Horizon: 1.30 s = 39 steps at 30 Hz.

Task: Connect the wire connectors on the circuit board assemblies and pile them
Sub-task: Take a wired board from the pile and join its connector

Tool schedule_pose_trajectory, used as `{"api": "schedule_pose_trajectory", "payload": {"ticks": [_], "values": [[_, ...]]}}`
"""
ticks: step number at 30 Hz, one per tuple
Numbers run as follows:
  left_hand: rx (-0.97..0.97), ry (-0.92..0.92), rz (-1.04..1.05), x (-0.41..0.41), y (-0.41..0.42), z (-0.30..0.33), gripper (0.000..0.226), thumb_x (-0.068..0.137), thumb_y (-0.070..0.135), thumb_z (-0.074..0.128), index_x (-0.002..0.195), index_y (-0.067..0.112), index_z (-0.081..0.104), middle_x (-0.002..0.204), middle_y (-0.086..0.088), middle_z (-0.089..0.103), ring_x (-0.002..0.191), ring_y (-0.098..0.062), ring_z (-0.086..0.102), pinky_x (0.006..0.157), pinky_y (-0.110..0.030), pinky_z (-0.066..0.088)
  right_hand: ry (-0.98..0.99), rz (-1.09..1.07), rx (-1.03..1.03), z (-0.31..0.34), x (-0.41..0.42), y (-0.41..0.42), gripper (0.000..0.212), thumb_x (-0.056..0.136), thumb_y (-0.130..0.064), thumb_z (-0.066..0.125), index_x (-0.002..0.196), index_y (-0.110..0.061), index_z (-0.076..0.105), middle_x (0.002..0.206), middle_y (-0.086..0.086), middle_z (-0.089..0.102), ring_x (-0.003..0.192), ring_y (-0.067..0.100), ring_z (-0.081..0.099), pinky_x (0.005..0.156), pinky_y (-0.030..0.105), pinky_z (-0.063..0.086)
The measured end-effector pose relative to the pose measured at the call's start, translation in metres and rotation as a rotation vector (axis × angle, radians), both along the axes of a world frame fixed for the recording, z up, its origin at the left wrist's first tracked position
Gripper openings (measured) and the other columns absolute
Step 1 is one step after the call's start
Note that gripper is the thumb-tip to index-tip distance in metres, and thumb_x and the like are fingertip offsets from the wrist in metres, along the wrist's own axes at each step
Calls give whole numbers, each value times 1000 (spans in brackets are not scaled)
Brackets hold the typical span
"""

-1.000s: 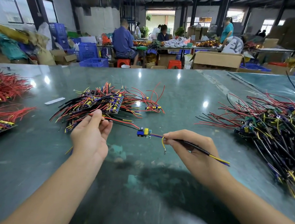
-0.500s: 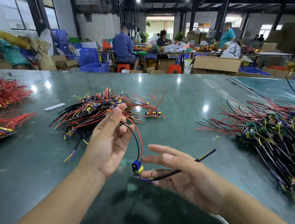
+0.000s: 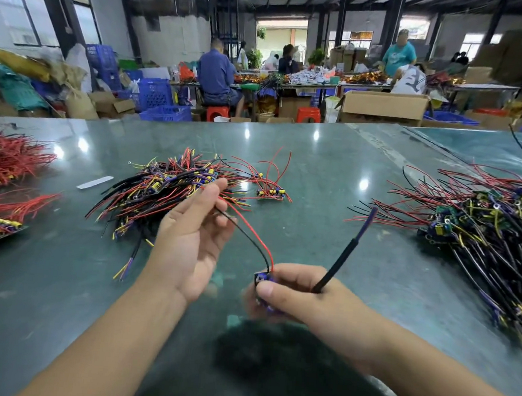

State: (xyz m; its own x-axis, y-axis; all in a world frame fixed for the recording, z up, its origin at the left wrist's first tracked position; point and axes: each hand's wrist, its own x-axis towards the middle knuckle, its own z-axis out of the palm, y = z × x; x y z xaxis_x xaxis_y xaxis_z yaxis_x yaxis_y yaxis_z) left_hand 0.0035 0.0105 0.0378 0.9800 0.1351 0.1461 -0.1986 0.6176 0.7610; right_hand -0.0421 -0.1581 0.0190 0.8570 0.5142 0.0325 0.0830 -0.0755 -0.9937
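My right hand grips a small blue circuit board above the table, thumb on top. A black sleeved cable rises up and to the right from that hand. A red wire and a black wire arc from the board up to my left hand, which pinches their ends between thumb and fingers. Just beyond my left hand lies a pile of board assemblies with red, black and yellow wires. A larger tangled heap of assemblies lies on the right.
The green glossy table carries red wire bundles at the left edge and a white strip. One lone board with red wires sits right of the middle pile. People work at tables far behind.
My right hand has closed around the board, which it only cradled with spread fingers before. The black cable now points upward. My left hand rose slightly, still holding the red and black wires.
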Motion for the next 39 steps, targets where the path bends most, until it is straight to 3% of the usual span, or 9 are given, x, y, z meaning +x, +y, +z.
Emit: {"api": "schedule_pose_trajectory", "payload": {"ticks": [7, 10, 14, 18, 23, 26, 29, 35, 39], "values": [[514, 40, 520, 20, 7, -26, 33, 87, 16, 66, 54, 17, 69, 55, 7, 57, 46, -2, 40, 50, -14, 39, -90, -61, -189, -7, 9, -2, 21, 95, -17, 54, 77, -13, 63, 72, 0, 69, 68, 16, 71, 67, 29, 53], [780, -14, 648, 23, 9, -29, 18, 87, 17, 66, 71, 13, 74, 57, 17, 63, 55, 6, 51, 59, -12, 39, -165, -37, -266, -8, 11, -3, 23, 95, -21, 54, 75, -13, 61, 72, -3, 68, 69, 16, 70, 73, 33, 54], [1050, -31, 751, 21, 11, -32, 14, 87, 24, 65, 91, 17, 77, 68, 12, 68, 55, 10, 53, 59, -6, 38, -278, 60, -381, -7, 10, -6, 23, 94, -28, 51, 74, -19, 58, 73, -7, 67, 67, 11, 67, 75, 31, 52], [991, -29, 679, 21, 10, -34, 20, 91, 24, 59, 75, 22, 72, 51, 11, 62, 47, -3, 55, 56, -23, 47, -346, 3, -386, -7, 11, -12, 24, 91, -36, 51, 76, -20, 59, 71, -1, 66, 66, 11, 64, 71, 34, 48], [713, 10, 559, 25, 8, -37, 32, 95, 14, 53, 66, 20, 65, 53, 5, 59, 38, -8, 51, 41, -20, 42, -472, -111, -493, -13, 13, -11, 23, 94, -36, 51, 78, -21, 58, 60, -8, 49, 55, 3, 40, 55, 21, 31], [652, 8, 516, 26, 8, -38, 27, 99, 12, 45, 91, 26, 67, 49, 10, 53, 40, -3, 44, 43, -19, 39, -482, -125, -510, -13, 12, -11, 23, 93, -37, 50, 76, -24, 58, 63, -2, 51, 55, 3, 40, 55, 21, 31], [571, 7, 467, 26, 6, -37, 33, 101, 11, 40, 126, 29, 51, 49, 11, 53, 41, -1, 43, 43, -14, 39, -422, -160, -445, -15, 13, -11, 25, 93, -36, 53, 72, -23, 60, 55, -9, 44, 52, 3, 36, 52, 19, 29], [-3, 190, 226, 17, 11, -19, 18, 95, 28, 54, 112, 22, 54, 59, 7, 64, 43, -3, 50, 41, -14, 43, -371, -259, -299, -18, 17, -10, 27, 93, -36, 54, 74, -20, 64, 56, -9, 39, 53, 8, 33, 52, 22, 26], [184, 369, -131, 6, 5, -15, 63, 63, 54, 67, 110, 15, 51, 93, -4, 70, 53, -10, 59, 42, -19, 47, -359, -291, -232, -18, 19, -11, 28, 94, -35, 55, 74, -18, 65, 53, -12, 44, 50, 4, 33, 50, 16, 26]]}}
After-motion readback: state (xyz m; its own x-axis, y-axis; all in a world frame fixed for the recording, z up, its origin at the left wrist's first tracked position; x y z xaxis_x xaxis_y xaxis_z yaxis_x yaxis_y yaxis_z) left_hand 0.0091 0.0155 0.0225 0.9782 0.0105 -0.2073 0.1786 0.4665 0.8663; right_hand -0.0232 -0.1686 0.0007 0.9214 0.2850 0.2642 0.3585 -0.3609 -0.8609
